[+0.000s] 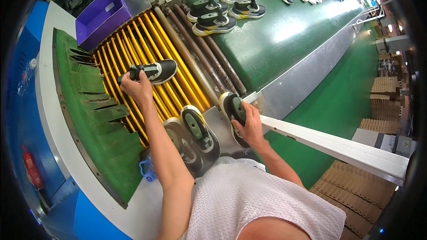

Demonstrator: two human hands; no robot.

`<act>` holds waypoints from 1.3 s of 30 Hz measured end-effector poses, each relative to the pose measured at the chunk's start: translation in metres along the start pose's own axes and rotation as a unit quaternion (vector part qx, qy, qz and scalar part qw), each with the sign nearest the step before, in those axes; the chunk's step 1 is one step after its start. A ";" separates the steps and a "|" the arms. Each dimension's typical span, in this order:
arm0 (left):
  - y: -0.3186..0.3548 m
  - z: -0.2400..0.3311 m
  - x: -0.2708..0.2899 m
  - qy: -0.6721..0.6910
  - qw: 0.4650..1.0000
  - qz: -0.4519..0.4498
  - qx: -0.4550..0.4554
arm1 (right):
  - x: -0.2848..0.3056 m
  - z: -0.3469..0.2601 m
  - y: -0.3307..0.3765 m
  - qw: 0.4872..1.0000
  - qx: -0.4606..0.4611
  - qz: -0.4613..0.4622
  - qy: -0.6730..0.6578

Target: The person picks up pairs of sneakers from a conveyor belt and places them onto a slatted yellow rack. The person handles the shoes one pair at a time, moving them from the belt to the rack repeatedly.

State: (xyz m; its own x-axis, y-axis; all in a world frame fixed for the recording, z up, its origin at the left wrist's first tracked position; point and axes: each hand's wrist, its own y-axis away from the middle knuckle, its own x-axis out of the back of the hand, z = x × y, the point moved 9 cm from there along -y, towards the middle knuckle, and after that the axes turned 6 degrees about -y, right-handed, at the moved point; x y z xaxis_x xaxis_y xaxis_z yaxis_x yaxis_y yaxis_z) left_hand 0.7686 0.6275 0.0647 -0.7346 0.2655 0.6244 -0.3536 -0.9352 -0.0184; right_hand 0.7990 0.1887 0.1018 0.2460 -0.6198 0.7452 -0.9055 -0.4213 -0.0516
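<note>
My left hand (138,88) is closed around the heel end of a black sneaker (167,69) with a pale green tongue. That sneaker lies over the yellow rollers (129,40), its toe pointing right. At the metal ledge near my body, my right hand (251,126) grips the side of another black sneaker (232,105) with a white and yellow sole edge. Between my arms a third sneaker (199,130) rests on the ledge, touched by neither hand. Beside it shows a dim, greyish shoe shape (180,142), too faint to make out fully.
Several matching sneakers (213,21) stand on the green conveyor belt (275,31). A purple bin (101,18) sits behind the rollers, left of which hang green flaps (89,120). A white bar (333,149) slants to the right. A blue-capped bottle (149,173) is beside my left arm.
</note>
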 end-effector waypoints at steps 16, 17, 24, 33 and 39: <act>0.269 0.097 0.076 0.231 0.920 -0.182 -0.261 | -0.013 0.048 0.034 0.957 -0.095 0.140 -0.235; 0.277 0.090 0.076 0.245 0.916 -0.199 -0.248 | -0.012 0.044 0.033 0.969 -0.069 0.134 -0.197; 0.305 0.049 0.095 0.250 0.919 -0.217 -0.216 | -0.013 0.053 0.009 0.953 -0.089 0.119 -0.265; 0.320 0.000 0.141 0.175 0.958 -0.165 -0.156 | -0.050 -0.050 -0.168 0.921 0.032 0.062 -0.384; 0.351 -0.034 0.135 0.115 0.968 -0.198 -0.099 | -0.115 -0.188 -0.321 0.924 0.323 -0.047 -0.201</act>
State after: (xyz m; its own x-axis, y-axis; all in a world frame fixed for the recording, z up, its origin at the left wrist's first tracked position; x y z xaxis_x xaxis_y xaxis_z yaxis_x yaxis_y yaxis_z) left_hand 0.5251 0.3431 0.1160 -0.6195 0.6607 0.4238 -0.7219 -0.6916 0.0228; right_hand 0.9958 0.5197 0.1578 0.5388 -0.7020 0.4657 -0.5107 -0.7118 -0.4822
